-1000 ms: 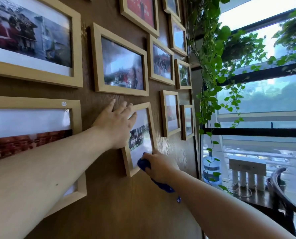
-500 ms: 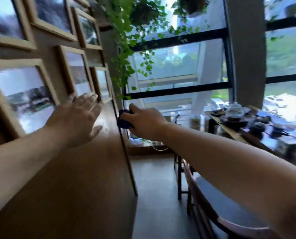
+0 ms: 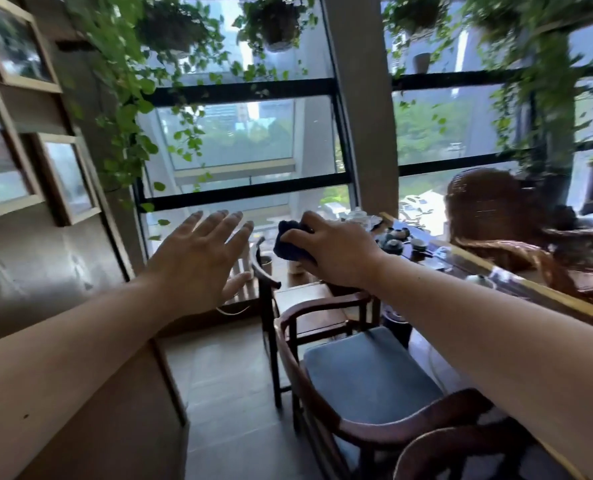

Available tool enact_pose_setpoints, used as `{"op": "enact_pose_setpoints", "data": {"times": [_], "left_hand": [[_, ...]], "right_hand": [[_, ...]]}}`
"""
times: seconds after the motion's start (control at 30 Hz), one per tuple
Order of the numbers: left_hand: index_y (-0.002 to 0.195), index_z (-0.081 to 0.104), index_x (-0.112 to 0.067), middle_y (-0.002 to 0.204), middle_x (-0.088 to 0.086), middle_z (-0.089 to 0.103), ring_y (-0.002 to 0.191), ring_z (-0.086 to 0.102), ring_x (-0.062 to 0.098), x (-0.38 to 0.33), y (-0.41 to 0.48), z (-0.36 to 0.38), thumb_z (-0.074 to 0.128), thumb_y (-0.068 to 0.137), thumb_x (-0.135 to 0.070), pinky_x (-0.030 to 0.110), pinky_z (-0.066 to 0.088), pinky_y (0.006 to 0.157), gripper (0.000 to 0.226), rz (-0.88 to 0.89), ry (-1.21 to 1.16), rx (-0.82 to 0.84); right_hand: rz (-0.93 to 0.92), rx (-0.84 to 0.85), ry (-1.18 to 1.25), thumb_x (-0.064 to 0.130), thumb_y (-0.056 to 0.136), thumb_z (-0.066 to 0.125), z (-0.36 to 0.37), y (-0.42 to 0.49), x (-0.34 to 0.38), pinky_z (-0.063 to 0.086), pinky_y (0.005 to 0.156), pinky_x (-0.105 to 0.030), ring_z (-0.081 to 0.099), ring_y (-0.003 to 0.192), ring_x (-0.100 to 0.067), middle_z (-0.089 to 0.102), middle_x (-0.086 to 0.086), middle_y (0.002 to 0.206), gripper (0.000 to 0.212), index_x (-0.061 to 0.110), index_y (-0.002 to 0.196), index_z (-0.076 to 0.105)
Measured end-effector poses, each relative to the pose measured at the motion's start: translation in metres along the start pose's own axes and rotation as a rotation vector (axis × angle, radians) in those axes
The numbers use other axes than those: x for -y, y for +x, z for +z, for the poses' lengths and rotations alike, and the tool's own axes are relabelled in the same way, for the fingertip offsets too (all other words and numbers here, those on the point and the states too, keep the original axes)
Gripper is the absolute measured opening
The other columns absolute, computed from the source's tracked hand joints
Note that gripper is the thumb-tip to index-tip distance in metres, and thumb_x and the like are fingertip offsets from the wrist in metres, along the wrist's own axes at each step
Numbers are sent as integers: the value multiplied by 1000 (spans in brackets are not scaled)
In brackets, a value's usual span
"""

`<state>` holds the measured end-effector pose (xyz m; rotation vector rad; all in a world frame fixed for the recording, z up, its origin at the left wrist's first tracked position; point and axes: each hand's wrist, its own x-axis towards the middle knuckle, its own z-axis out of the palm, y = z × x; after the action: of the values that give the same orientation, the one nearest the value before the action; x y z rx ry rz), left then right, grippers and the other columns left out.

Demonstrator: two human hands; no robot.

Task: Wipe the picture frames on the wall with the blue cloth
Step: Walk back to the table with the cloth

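- The blue cloth (image 3: 290, 244) is bunched into a dark wad in the right hand (image 3: 336, 252), held out in mid-air in front of the window (image 3: 239, 133) and well apart from the wall.
- The right hand's fingers are curled tight round the cloth, with the wad sticking out past the knuckles on the left side.
- The left hand (image 3: 198, 263) is flat and empty, its fingers spread wide and pointing up, just beside the cloth but not touching it.
- The picture frames (image 3: 68, 178) hang on the brown wall (image 3: 46, 271) at the far left edge; neither hand is on them.
- Three pale wooden frames show there, each partly cut by the picture's edge or blurred.
- A hanging pot (image 3: 276, 27) near the top holds a trailing green plant, and more vines (image 3: 125, 109) drop along the wall's end by the window.
- Below the hands stands a dark wooden chair (image 3: 326, 306) with a blue seat cushion (image 3: 371, 372).
- To the right a long table (image 3: 530, 292) carries small dark tea ware (image 3: 397, 242); what the cups hold cannot be told.
- A woven brown basket-like shape (image 3: 489, 206) sits further back on the table; its contents cannot be seen.
- A grey pillar (image 3: 361, 98) divides the window panes behind the right hand.
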<state>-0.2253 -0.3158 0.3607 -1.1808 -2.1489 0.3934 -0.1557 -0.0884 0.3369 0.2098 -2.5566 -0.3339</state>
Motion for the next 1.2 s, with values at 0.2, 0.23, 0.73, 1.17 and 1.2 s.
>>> {"op": "enact_pose_setpoints", "data": {"times": [0.2, 0.23, 0.73, 1.17, 1.2], "left_hand": [[136, 45, -2, 138, 24, 51, 126, 48, 40, -35, 17, 5, 64, 80, -46, 57, 40, 104, 74, 181, -188, -118], [135, 46, -2, 137, 24, 52, 125, 50, 40, -45, 19, 6, 64, 79, -46, 57, 41, 103, 73, 206, -216, -142], [148, 25, -11, 154, 11, 32, 142, 27, 28, -285, 49, 5, 39, 88, -58, 45, 23, 116, 77, 520, -444, -108], [150, 19, -16, 157, 7, 28, 145, 20, 22, -484, 75, 52, 35, 89, -60, 41, 16, 119, 77, 628, -563, 177], [150, 18, -16, 157, 6, 27, 145, 19, 22, -492, 76, 57, 35, 89, -61, 41, 15, 120, 78, 626, -569, 196]], "right_hand": [[208, 88, -99, 33, 86, 57, -25, -77, 5, 50, 54, -40, 63, 77, -39, 56, -13, 115, 38, 21, 122, 59], [236, 101, -114, 33, 87, 57, -28, -91, 7, 51, 56, -41, 63, 78, -39, 56, -14, 117, 38, 22, 123, 59], [602, 290, -97, 33, 86, 59, -27, -336, -35, 49, 53, -40, 63, 76, -38, 56, -15, 115, 42, 21, 127, 57], [1001, 451, 90, 34, 85, 55, 96, -559, -123, 50, 67, -41, 61, 99, -34, 52, -5, 130, 58, 21, 139, 38], [1026, 476, 78, 34, 86, 54, 105, -571, -129, 50, 68, -41, 61, 99, -33, 51, -6, 131, 58, 19, 139, 38]]}}
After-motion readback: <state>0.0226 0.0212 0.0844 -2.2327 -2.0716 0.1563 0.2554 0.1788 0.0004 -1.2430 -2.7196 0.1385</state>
